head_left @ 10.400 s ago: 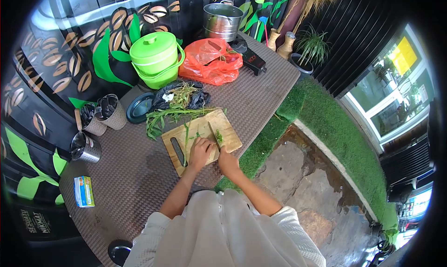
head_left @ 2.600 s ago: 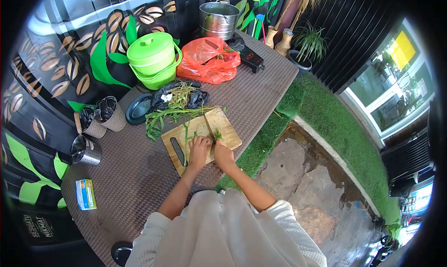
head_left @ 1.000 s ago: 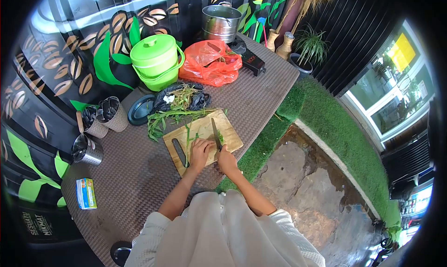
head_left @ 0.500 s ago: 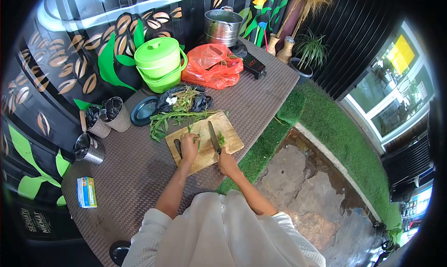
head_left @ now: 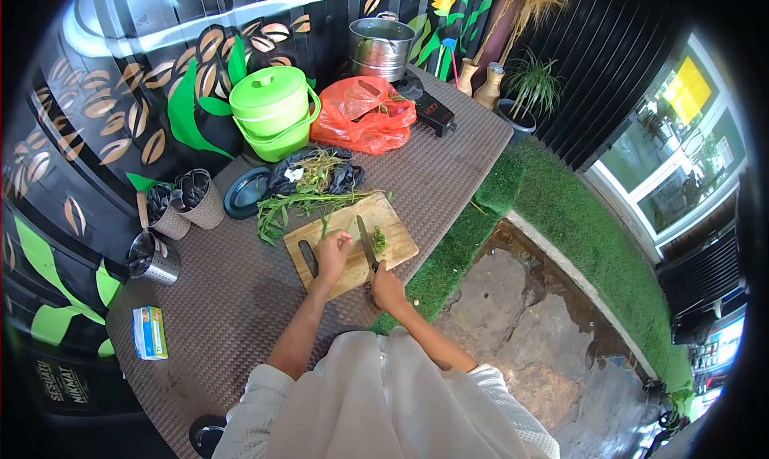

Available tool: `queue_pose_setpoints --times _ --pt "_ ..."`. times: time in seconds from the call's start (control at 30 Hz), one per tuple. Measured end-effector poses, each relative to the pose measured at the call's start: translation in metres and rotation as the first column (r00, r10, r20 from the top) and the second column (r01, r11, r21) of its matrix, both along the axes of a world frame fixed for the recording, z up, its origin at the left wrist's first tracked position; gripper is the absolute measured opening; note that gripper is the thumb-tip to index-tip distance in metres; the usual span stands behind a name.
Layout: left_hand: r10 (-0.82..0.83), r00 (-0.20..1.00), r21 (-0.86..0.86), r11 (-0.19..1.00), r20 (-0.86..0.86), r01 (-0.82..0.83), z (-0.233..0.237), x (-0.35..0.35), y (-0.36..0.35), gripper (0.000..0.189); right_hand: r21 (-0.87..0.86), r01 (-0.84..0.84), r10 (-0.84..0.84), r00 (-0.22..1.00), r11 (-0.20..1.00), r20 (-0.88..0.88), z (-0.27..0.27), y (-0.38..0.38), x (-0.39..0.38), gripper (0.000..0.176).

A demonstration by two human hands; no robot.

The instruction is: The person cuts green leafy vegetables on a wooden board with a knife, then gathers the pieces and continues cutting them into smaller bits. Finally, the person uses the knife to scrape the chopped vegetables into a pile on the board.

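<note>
My right hand [head_left: 388, 288] grips the handle of a kitchen knife [head_left: 365, 238], its blade pointing away from me over the wooden cutting board [head_left: 352, 276]. Just right of the blade lies a small heap of chopped greens [head_left: 379, 239]. Over the left half of the board, beside the dark handle slot, my left hand [head_left: 332, 256] is closed with curled fingers; what they hold, if anything, is too small to make out. A bit of green stem [head_left: 324, 225] shows just beyond that hand. Leafy green stalks [head_left: 296, 207] lie along the board's far left edge.
Behind the stalks are a black plastic bag [head_left: 347, 177] and a dark plate [head_left: 247, 193]. Farther back stand a green lidded bucket [head_left: 272, 110], a red plastic bag [head_left: 360, 122] and a steel pot [head_left: 381, 52]. Utensil holders [head_left: 200, 203] and a tissue pack [head_left: 150, 332] sit left.
My left hand has turned and shifted slightly right, and the green piece seen at its fingers no longer shows there. The knife has moved slightly, still in my right hand.
</note>
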State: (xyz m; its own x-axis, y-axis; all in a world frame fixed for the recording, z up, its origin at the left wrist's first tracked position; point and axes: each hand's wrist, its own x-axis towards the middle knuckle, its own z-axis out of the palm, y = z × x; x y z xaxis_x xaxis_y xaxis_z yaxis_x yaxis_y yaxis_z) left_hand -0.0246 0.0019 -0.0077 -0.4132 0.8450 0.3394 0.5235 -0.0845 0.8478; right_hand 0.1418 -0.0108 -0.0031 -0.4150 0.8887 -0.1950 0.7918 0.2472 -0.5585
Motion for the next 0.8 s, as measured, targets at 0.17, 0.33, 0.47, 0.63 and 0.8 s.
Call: queue_pose_setpoints --times 0.17,0.33,0.47,0.63,0.8 --pt "-0.056 0.997 -0.055 0.997 0.06 0.059 0.001 0.021 -0.012 0.011 -0.004 0.03 -0.03 0.999 1.0 0.016 0.013 0.022 0.008 0.03" --pt "-0.043 0.984 -0.04 0.999 -0.17 0.037 0.003 0.034 -0.015 0.008 0.095 -0.039 0.029 0.994 0.995 0.102 0.019 0.022 0.013 0.028" --pt "-0.051 0.964 -0.003 0.999 -0.26 0.053 0.001 0.037 -0.015 0.007 0.06 -0.046 0.037 0.99 0.997 0.138 0.02 0.02 0.013 0.034" --pt "-0.035 0.962 0.024 0.999 -0.272 0.043 -0.004 0.039 -0.017 0.007 0.146 -0.053 0.028 0.985 0.988 0.171 0.011 0.01 0.008 0.033" --pt "-0.016 0.954 0.04 0.999 -0.3 0.03 -0.005 0.039 -0.018 0.008 0.215 -0.031 -0.009 0.983 0.976 0.183 -0.002 0.021 -0.004 0.026"
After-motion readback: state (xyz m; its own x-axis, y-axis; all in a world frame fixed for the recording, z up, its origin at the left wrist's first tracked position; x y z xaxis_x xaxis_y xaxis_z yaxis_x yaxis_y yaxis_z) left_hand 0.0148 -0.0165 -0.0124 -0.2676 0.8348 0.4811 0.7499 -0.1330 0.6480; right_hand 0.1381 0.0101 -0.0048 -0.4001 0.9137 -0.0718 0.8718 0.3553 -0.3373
